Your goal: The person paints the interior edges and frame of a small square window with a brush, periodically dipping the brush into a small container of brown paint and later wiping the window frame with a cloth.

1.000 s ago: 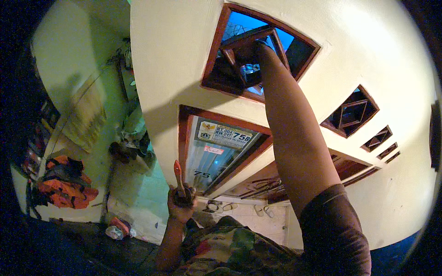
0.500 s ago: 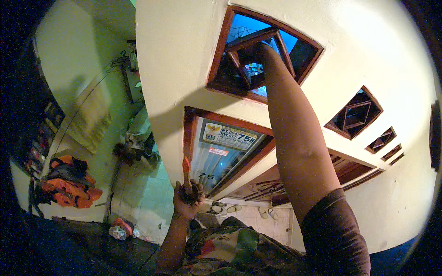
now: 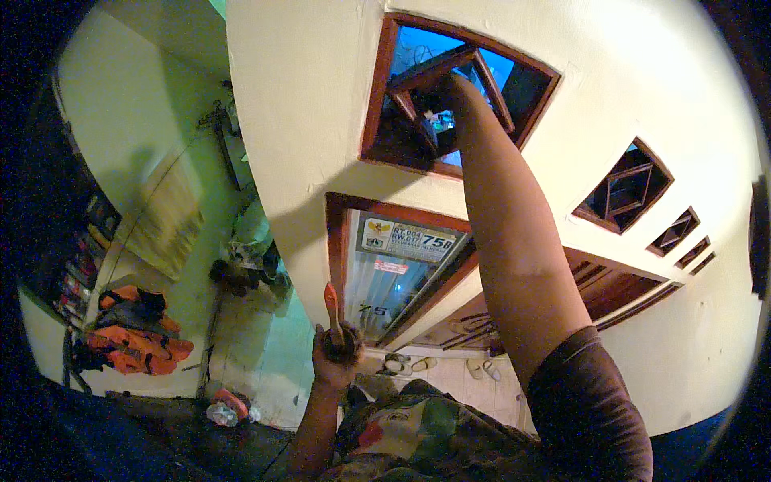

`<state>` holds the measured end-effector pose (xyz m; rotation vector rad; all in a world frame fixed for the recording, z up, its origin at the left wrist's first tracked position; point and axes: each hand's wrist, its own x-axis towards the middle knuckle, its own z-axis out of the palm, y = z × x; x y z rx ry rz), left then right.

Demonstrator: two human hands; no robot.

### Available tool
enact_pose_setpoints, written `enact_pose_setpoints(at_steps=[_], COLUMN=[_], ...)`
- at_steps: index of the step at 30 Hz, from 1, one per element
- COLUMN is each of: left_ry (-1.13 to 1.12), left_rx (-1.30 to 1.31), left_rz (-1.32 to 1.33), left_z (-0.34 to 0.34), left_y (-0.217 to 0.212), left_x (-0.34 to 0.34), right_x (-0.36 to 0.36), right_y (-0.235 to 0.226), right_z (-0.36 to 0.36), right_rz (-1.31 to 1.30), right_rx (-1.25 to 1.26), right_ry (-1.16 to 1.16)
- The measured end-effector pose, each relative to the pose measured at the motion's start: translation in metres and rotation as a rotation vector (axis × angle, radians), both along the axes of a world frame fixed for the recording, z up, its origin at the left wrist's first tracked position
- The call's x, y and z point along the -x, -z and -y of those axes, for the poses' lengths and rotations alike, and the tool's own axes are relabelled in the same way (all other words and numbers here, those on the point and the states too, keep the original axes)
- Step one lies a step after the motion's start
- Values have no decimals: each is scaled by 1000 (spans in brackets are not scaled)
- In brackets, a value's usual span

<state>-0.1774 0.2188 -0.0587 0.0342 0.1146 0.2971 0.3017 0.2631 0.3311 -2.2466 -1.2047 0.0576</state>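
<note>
At lower centre, my left hand (image 3: 336,363) is closed around a paintbrush (image 3: 332,305) with an orange-tipped handle pointing up. A small dark round thing (image 3: 340,344) sits in the same grip at the brush's lower end; whether it is a pot cannot be made out. My right arm is raised high along the wall, and my right hand (image 3: 454,88) reaches into a brown wooden vent frame (image 3: 371,120) with a tilted square of wood (image 3: 496,92) inside it. The wood and shadow hide those fingers. Bluish light shows through the opening.
Under the vent is a brown-framed glass window (image 3: 377,285) with stickers. Smaller wooden vents (image 3: 622,189) run along the cream wall to the right. Several sandals (image 3: 482,369) lie on the tiles below. Orange and black clothing (image 3: 140,341) is at left, near a plastic bag (image 3: 223,411).
The view has shifted slightly, so the left-side things and my left hand sit a little lower and further right. My right arm stays raised into the vent, and the left grip is unchanged.
</note>
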Motion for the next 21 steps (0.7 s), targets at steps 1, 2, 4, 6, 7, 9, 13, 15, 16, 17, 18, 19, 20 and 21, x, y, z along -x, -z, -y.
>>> enact_pose_setpoints(at_steps=[1, 2, 4, 6, 7, 9, 13, 15, 16, 17, 18, 19, 20, 21], left_ry=[5, 11, 43, 58, 59, 68, 33, 49, 103, 163, 156, 151, 140, 122], left_rx=[-19, -38, -23, -5, 4, 3, 21, 33, 26, 24, 13, 3, -9, -17], left_rz=[8, 15, 62, 63, 36, 9, -102, -34, 88, 205, 156, 104, 56, 55], left_z=[-1, -2, -4, -3, -2, -1, 7, 1, -5, -8, -8, -4, -3, -4], left_y=[1, 1, 0, -3, -5, -7, -19, -13, 6, 8, 9, -5, -14, -14], left_x=[-1, -1, -2, -4, -6, -9, -16, -17, -18, -17, -14, -13, -11, -9], right_x=[-1, 0, 2, 4, 6, 7, 13, 17, 21, 22, 22, 21, 23, 24], right_y=[0, 3, 6, 7, 7, 2, 2, 1, 0, 2, 3, 6, 5, 5], right_z=[1, 0, 0, -2, -2, -4, -4, -5, -7, -7, -6, -3, -2, -3], right_rz=[-1, -4, -12, -17, -20, -24, -49, -51, -50, -54, -53, -57, -59, -65], right_rx=[-2, -4, -17, -29, -37, -45, -77, -92, -102, -109, -115, -119, -121, -126], right_ry=[3, 7, 11, 11, 14, 13, 31, 40, 41, 50, 59, 68, 69, 69])
